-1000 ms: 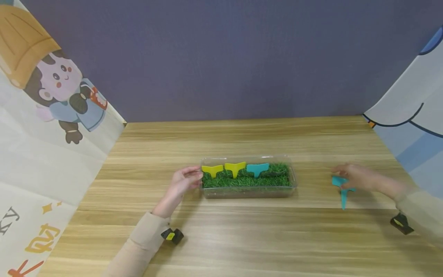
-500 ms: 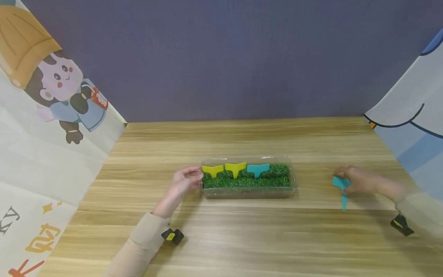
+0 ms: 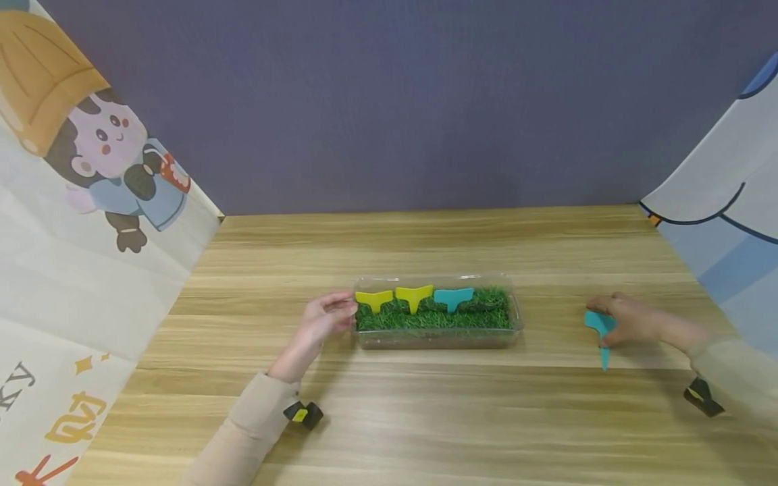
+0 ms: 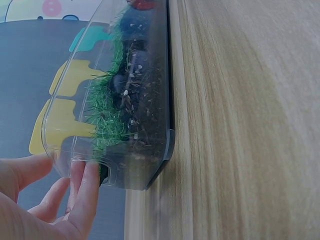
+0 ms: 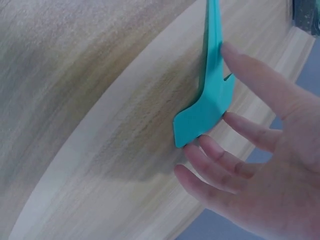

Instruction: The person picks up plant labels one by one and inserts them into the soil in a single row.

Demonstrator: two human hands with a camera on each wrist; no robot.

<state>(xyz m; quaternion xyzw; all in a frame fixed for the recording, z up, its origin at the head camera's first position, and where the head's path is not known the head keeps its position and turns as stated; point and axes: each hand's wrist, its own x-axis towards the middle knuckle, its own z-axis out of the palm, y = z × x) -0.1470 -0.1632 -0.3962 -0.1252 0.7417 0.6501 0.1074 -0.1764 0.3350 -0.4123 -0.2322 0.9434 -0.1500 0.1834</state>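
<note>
A clear plastic box (image 3: 437, 339) of green grass (image 3: 474, 318) over dark soil stands mid-table. Upright along it are a yellow plant label (image 3: 373, 297), a second yellow label (image 3: 415, 293) and a turquoise label (image 3: 453, 295). My left hand (image 3: 323, 316) touches the box's left end with fairly straight fingers; its thumb is near the rim in the left wrist view. To the right of the box, my right hand (image 3: 632, 320) pinches a loose turquoise plant label (image 5: 202, 112). Its thumb is at the stem, and the fingers meet the wide head's edge.
The wooden table (image 3: 437, 418) ends at a dark blue-grey partition (image 3: 425, 108) behind. Printed panels with cartoon figures flank both sides. Each wrist carries a small black camera, such as the left one (image 3: 302, 414).
My right thumb and fingers have closed in on the loose turquoise label, which has shifted very slightly. My left hand and the box have stayed in place.
</note>
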